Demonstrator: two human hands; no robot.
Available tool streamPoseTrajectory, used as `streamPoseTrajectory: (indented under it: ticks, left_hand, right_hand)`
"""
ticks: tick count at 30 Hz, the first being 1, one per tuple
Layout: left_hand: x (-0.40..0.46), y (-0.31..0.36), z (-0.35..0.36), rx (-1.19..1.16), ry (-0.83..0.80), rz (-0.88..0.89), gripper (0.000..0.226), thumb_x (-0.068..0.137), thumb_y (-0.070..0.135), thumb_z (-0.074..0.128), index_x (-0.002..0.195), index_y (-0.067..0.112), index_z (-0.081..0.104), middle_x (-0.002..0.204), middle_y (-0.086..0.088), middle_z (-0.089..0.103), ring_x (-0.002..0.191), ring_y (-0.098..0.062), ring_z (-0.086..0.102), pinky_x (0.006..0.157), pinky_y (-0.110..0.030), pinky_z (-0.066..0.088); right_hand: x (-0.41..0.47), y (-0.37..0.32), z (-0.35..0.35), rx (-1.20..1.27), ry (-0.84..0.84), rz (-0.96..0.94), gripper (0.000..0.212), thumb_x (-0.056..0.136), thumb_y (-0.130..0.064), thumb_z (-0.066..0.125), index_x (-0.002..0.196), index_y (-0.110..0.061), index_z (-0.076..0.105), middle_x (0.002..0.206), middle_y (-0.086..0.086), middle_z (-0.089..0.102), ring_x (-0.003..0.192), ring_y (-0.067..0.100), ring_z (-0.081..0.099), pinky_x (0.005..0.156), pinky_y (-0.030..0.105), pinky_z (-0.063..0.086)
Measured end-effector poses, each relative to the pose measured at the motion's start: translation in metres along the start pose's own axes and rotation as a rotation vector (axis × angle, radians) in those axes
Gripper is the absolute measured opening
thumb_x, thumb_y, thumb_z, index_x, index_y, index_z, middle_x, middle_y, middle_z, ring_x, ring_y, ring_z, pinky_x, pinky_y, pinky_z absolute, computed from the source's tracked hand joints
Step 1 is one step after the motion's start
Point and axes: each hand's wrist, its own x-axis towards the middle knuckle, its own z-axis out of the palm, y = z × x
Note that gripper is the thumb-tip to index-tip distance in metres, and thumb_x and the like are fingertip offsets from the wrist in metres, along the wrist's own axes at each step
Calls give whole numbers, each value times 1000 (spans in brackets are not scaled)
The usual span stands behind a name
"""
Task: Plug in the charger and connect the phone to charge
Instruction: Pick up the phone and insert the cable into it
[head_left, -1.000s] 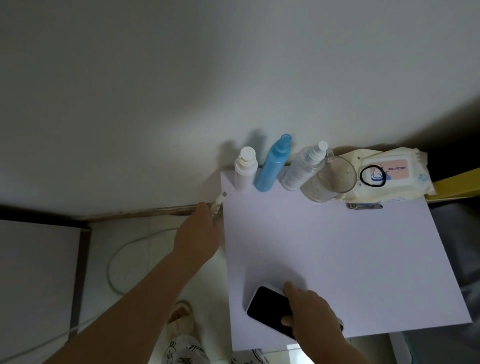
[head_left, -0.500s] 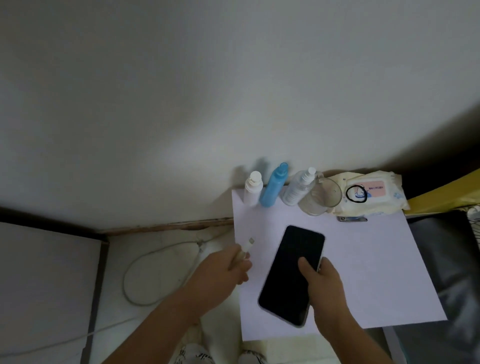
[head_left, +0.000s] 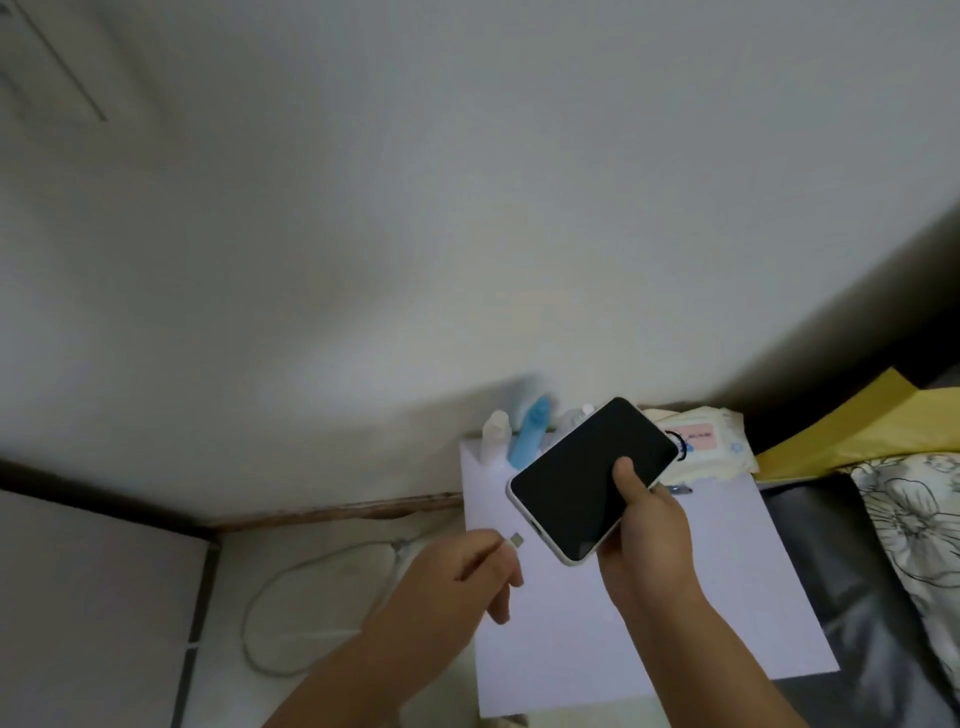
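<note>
Two hands are working above a white table (head_left: 727, 613); the right hand (head_left: 647, 525) is gripping the phone (head_left: 592, 480) from below, fingers wrapped around its lower edge and the thumb pressing on the dark screen; the phone is being held clear of the table, tilted, its long side running diagonally; the left hand (head_left: 462, 577) is pinching the cable plug (head_left: 516, 541) between thumb and fingertips, the other fingers curling loosely; the plug tip is pointing toward the phone's lower-left edge, just beside it but not touching; the white cable (head_left: 291, 582) is looping on the floor to the left of the table; behind the phone, a blue bottle (head_left: 530, 431), a white bottle (head_left: 494, 434) and a wipes pack (head_left: 711, 441) are standing along the wall.
</note>
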Motion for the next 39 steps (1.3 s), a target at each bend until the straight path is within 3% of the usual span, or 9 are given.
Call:
streamPoseTrajectory:
  ticks: [6, 13, 18, 25, 30, 33, 39]
  left_hand:
    - [-4, 21, -3, -162, 17, -25, 39, 91, 18, 43, 57, 27, 61, 42, 7, 57, 42, -5, 52, 46, -15, 43]
    - [-7, 20, -4, -164, 21, -60, 38, 88, 20, 45, 54, 24, 62, 42, 7, 57, 39, -8, 49, 46, -19, 40]
    - [-8, 22, -4, -166, 57, -93, 39, 86, 20, 45, 49, 24, 59, 38, 7, 53, 36, -8, 42, 40, -13, 34]
    - [-5, 29, -6, -186, 73, -117, 40, 87, 15, 44, 48, 20, 54, 36, 8, 48, 37, -8, 36, 38, -12, 31]
    - [-2, 33, -6, -181, 57, -129, 39, 89, 12, 43, 51, 15, 50, 32, 8, 43, 32, -3, 34, 36, -8, 30]
    - [-1, 33, -4, -167, 43, -127, 39, 90, 12, 42, 52, 15, 49, 30, 9, 40, 30, -3, 34, 36, -7, 29]
    - [1, 26, -1, -163, 0, -146, 38, 91, 14, 41, 55, 18, 54, 37, 10, 47, 35, -2, 38, 39, -9, 32]
  right_hand:
    - [-14, -12, 15, 30, -96, -90, 14, 94, -17, 50, 91, -26, 60, 87, -6, 72, 90, 16, 67, 69, 32, 54]
    - [-22, -9, 19, -26, -107, -171, 18, 95, -17, 49, 109, -23, 58, 92, -9, 72, 80, 7, 71, 51, 17, 56]
    - [-23, -6, 23, -104, -86, -221, 15, 95, -20, 50, 90, -31, 58, 92, -11, 68, 86, 8, 66, 61, 22, 51]
    - [-22, -6, 27, -139, -91, -256, 18, 95, -17, 49, 90, -31, 59, 95, -10, 67, 92, 10, 64, 67, 25, 48]
    - [-20, -6, 28, -168, -89, -282, 18, 95, -16, 50, 91, -31, 58, 97, -10, 67, 95, 12, 64, 82, 33, 50]
    - [-18, -6, 27, -162, -90, -284, 20, 95, -16, 50, 90, -34, 58, 96, -12, 67, 95, 10, 63, 79, 31, 50]
    - [-17, -5, 21, -186, -98, -274, 20, 94, -16, 50, 92, -34, 58, 105, -5, 67, 101, 17, 63, 88, 39, 51]
